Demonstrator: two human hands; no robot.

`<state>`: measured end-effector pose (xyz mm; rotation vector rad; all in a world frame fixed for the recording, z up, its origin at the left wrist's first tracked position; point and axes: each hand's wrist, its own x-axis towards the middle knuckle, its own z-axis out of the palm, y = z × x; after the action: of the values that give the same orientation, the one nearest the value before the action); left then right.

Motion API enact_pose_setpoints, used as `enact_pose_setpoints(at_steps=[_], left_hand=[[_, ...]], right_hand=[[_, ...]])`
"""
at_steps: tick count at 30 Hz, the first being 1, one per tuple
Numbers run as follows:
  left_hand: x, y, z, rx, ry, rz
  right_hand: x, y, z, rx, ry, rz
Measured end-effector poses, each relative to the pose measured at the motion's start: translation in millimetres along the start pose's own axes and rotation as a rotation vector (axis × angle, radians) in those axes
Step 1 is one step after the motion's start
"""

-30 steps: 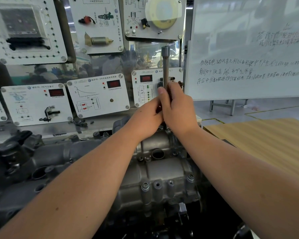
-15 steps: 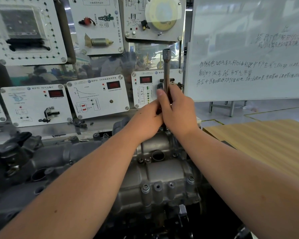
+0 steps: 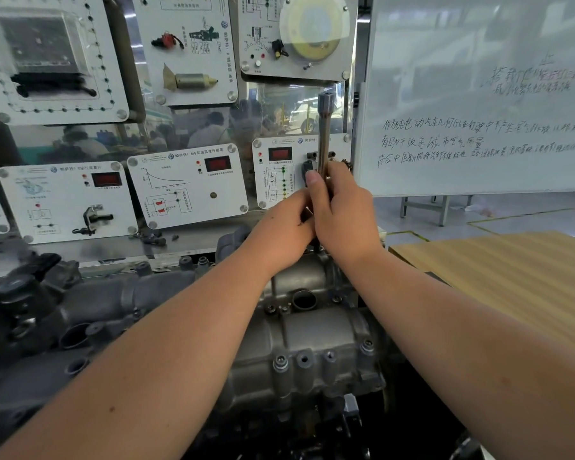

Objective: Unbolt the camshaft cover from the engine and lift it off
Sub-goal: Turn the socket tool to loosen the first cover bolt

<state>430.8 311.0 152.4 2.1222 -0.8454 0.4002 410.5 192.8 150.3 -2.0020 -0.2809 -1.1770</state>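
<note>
**Both hands on the socket bar, far end of the cover**

Your right hand [image 3: 344,210] is wrapped round the metal socket bar [image 3: 324,134], thumb lying up along the shaft. Your left hand [image 3: 284,229] is pressed against it from the left, fingers curled in at the same shaft; how much of the bar it actually holds is hidden behind the right hand. Bar stands upright, socket end at the top, lower end out of sight behind your hands. Camshaft cover [image 3: 312,330] sits on the engine directly under your forearms, with a round open port [image 3: 302,299] on top. Bolt heads [image 3: 280,360] show along its near edge. Sensor display panels [image 3: 186,187] behind, whiteboard [image 3: 478,94] to the right, wooden table [image 3: 498,277] below it.
</note>
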Motion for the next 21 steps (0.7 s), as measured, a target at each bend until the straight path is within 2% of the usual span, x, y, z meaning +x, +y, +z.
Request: enact_pose_setpoints(at_steps=[6,13,21], left_hand=[[-3.2,-0.1,0.3,-0.065,-0.016,0.004],[-1.0,2.0,-1.0,0.019,0.009,0.009],[-2.5,0.1,0.6,-0.048,-0.008,0.01]], right_hand=[[0.5,-0.3,0.9,-0.004,0.02,0.019],[-0.5,-1.9,0.1,0.017,-0.035,0.038],[-0.3,-2.9,-1.7,-0.035,-0.02,-0.018]])
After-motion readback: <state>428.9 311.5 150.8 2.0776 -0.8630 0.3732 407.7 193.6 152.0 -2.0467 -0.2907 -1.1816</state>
